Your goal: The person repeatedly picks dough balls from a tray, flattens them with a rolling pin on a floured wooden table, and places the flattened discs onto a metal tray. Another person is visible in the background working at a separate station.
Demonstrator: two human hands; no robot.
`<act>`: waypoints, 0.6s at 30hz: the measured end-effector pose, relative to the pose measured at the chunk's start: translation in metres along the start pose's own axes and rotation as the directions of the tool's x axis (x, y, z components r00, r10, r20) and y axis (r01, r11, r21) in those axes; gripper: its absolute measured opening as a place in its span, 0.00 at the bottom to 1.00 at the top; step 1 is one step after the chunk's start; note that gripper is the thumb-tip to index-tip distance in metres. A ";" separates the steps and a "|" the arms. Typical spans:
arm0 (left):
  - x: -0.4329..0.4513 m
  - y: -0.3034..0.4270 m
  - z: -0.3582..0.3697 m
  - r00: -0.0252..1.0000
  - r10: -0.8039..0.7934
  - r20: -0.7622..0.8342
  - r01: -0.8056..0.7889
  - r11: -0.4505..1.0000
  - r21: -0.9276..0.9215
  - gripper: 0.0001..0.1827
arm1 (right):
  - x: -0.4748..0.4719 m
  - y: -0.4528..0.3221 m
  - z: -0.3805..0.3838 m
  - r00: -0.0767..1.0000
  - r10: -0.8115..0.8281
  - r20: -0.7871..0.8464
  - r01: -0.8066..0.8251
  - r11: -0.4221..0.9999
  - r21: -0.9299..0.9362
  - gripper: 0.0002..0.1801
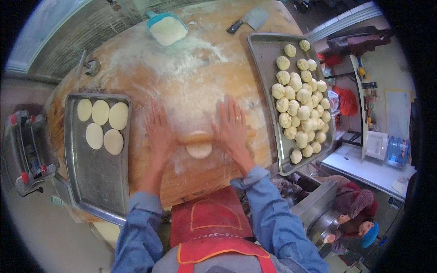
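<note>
A wooden rolling pin (195, 138) lies crosswise over a round piece of dough (199, 152) on the floured wooden table (150, 177). My left hand (159, 128) rests flat over the pin's left end, fingers stretched forward. Over the right end lies my right hand (233, 128), also flat, with a ring on one finger. Neither hand wraps around the pin, and both palms cover parts of it. To the left, several flattened dough rounds (100, 112) lie in a metal tray (99, 181). Many dough balls (303, 112) fill a second metal tray (264, 68) at the right.
A blue scoop (150, 22) of flour and a cleaver (254, 18) lie at the table's far side. A metal tool (91, 67) stands at the far left. Another person (358, 208) in a blue cap is at the lower right, beside a metal pot (322, 225).
</note>
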State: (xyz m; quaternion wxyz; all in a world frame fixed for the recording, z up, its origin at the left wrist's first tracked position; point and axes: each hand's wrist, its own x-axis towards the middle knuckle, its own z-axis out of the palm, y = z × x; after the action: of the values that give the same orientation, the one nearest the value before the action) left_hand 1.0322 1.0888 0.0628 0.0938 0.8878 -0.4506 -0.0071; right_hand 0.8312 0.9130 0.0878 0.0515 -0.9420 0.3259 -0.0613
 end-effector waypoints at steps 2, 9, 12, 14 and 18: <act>-0.028 0.005 -0.006 0.997 -0.017 0.074 0.025 0.993 -0.115 0.48 | -0.028 -0.007 -0.015 0.982 0.017 0.190 -0.030 0.997 0.064 0.49; -0.003 0.005 0.008 1.000 -0.003 0.014 0.005 0.991 -0.136 0.47 | -0.013 0.003 -0.002 1.000 -0.017 0.024 0.017 1.000 -0.007 0.47; 0.049 0.003 0.028 0.997 0.053 -0.050 -0.062 0.977 -0.204 0.40 | 0.009 0.025 0.022 0.987 -0.092 -0.132 0.096 0.995 0.029 0.38; 0.058 0.009 0.032 0.973 0.218 0.080 -0.171 0.905 -0.389 0.36 | -0.009 0.030 0.027 0.993 -0.119 -0.002 0.117 0.974 0.192 0.33; 0.033 0.029 0.018 0.852 0.486 0.194 -0.258 0.713 -0.652 0.28 | -0.087 0.017 0.015 0.982 -0.188 0.024 0.174 0.944 0.281 0.29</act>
State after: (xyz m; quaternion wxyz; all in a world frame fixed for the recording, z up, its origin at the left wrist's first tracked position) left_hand 1.0265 1.0426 0.0522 0.2889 0.6826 -0.6056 -0.2896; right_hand 0.7555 0.9544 0.0632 0.1854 -0.9526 0.2248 -0.0872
